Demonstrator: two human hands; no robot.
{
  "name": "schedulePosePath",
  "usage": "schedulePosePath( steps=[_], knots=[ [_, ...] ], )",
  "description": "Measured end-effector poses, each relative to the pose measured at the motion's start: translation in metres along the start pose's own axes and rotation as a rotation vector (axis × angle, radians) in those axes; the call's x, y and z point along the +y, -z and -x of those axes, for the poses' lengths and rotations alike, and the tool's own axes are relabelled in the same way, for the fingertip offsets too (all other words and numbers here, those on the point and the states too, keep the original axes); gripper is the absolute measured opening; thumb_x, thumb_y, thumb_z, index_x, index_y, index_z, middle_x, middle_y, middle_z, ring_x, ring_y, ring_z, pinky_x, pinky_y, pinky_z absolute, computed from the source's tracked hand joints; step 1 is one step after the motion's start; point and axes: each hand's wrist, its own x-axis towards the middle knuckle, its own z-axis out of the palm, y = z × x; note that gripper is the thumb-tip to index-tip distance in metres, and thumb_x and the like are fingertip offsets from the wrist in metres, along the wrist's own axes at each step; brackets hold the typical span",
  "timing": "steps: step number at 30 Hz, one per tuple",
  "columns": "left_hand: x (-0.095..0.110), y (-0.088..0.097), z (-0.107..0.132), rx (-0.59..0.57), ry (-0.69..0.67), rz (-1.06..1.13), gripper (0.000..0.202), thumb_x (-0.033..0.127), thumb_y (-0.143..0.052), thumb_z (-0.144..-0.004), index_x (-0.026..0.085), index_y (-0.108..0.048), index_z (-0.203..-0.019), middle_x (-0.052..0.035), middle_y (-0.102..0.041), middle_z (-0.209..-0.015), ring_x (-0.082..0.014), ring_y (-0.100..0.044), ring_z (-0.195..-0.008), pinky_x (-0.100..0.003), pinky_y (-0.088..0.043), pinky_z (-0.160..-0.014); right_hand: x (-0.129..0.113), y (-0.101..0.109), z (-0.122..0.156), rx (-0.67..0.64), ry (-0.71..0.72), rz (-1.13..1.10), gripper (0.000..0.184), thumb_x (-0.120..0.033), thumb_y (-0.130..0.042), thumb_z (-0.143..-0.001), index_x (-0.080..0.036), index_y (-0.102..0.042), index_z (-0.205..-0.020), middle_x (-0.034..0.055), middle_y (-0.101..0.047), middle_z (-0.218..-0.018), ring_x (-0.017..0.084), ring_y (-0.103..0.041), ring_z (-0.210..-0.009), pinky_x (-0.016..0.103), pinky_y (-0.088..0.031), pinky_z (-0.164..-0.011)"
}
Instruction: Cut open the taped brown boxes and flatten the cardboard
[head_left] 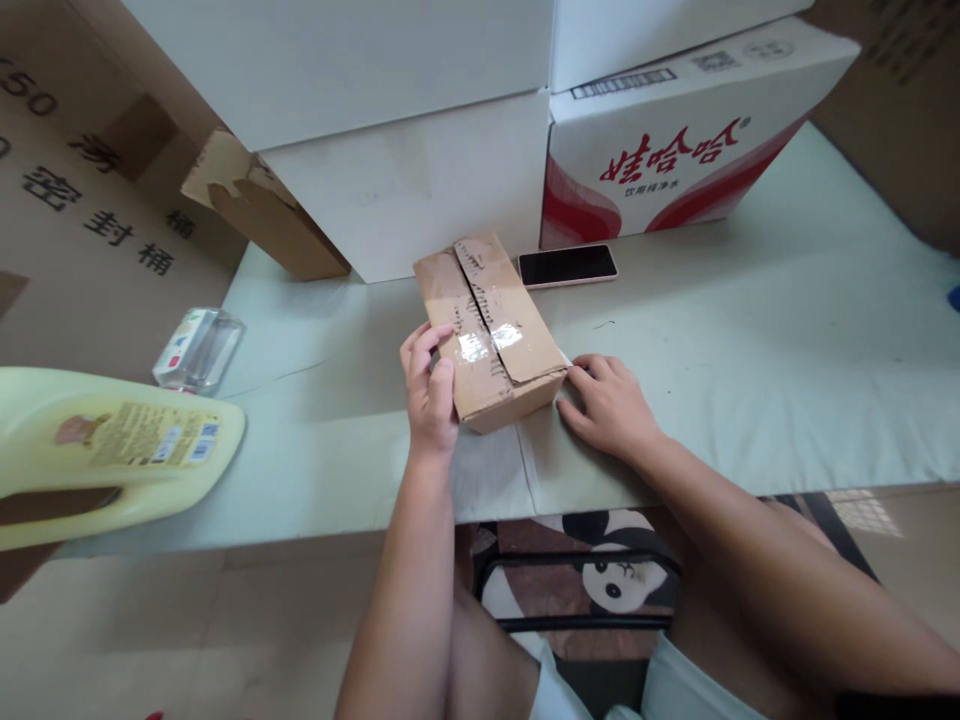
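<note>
A small brown cardboard box [491,325] with torn clear tape along its top seam lies on the pale table [750,380]. My left hand [430,385] grips the box's left near side, thumb and fingers curled against it. Just right of the box's near corner, my right hand [609,405] rests on the table with its fingers bent and their tips touching that corner; nothing shows in it.
A dark phone [568,265] lies behind the box. White cartons [420,190] and a red-and-white printed carton [675,150] stand at the back. A yellow jug [112,450] and a clear bottle [199,350] lie at the left. A brown flap [262,210] juts out left.
</note>
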Motion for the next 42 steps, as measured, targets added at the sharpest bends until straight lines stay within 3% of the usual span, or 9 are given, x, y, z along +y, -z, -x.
schedulePosePath(
  steps=[42],
  knots=[
    [-0.0013,-0.0020,-0.0007,-0.002,-0.013,-0.025,0.036,0.051,-0.049,-0.092,0.029,-0.065,-0.115,-0.0085,-0.056,-0.130,-0.0280,-0.049,-0.132,-0.045,-0.036,-0.116,-0.0034,0.0028,0.0011,-0.025,0.000,-0.011,0.037,-0.035,-0.049,-0.093,-0.016,-0.068,-0.119,0.0194,-0.063,-0.122,0.037,-0.054,-0.112,0.050,-0.047,-0.089]
  ],
)
